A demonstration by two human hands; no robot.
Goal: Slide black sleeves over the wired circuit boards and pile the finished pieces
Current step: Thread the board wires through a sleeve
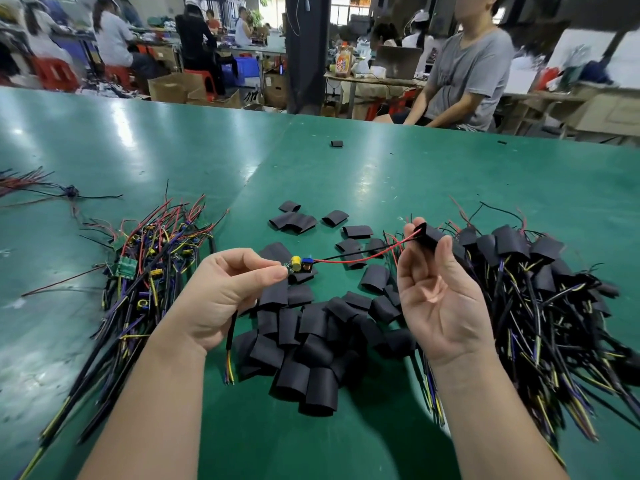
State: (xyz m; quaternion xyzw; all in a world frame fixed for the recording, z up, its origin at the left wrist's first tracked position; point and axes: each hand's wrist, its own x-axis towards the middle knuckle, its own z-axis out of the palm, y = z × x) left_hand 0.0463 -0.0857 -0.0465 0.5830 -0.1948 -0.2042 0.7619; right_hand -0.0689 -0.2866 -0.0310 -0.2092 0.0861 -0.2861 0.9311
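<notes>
Left grip (225, 292) pinches circuit board (300, 265), right grip (440, 292) pinches black sleeve (432, 238) — wires (363, 259) vanish inside

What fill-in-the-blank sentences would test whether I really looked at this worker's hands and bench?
1. The left hand pinches a circuit board whose round capacitor is ___.
2. The right hand pinches a black sleeve; the wires running to it from the board are black and ___.
3. The pile of sleeved pieces lies on the person's ___ side.
4. The table top is ___.

Missing words: yellow; red; right; green.
</notes>
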